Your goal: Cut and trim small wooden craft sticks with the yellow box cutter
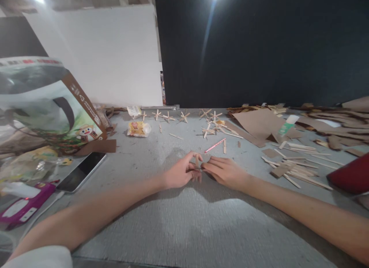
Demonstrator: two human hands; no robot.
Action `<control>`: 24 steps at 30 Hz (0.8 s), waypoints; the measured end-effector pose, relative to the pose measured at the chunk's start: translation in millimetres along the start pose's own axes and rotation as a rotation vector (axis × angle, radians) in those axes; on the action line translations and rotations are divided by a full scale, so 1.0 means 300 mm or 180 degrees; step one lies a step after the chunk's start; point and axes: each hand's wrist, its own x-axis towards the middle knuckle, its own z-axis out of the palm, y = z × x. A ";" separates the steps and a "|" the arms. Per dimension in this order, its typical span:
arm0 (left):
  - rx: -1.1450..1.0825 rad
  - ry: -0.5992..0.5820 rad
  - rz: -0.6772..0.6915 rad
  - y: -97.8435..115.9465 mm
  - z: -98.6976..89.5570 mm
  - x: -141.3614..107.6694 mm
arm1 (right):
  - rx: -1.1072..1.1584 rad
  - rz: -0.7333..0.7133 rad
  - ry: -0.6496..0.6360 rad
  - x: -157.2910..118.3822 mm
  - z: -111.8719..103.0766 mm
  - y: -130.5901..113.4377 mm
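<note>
My left hand (182,172) is closed around a small flat wooden piece (196,161), which stands up between its fingers at the middle of the grey table (161,229). Just to the right, my right hand (223,171) has its fingers pressed together, their tips close to the same piece; whatever they pinch is too small to make out. Beyond the hands lie a red and white pencil (215,145) and a short wooden piece (224,146). Several small crossed-stick shapes (183,117) stand further back.
Wooden sticks (300,172), brown cardboard (253,124), a glue stick (288,125) and a red object (350,175) are at the right. At the left are a phone (82,172), a purple device (27,206) and a large printed bag (54,106). A yellow packet (138,129) lies behind.
</note>
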 end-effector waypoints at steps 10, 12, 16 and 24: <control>-0.0027 0.0169 -0.0057 0.012 0.000 -0.004 | 0.0117 0.0093 0.0039 0.005 0.003 -0.003; -0.0048 0.0237 0.0006 0.014 -0.002 -0.006 | 0.0126 0.0155 0.0070 0.000 0.008 0.003; -0.0017 0.0229 0.0040 0.014 -0.004 -0.009 | 0.0117 0.0158 0.0074 -0.005 0.012 0.008; -0.0001 0.0262 0.0083 0.000 -0.008 -0.010 | 0.0121 0.0068 0.0122 0.004 -0.002 0.000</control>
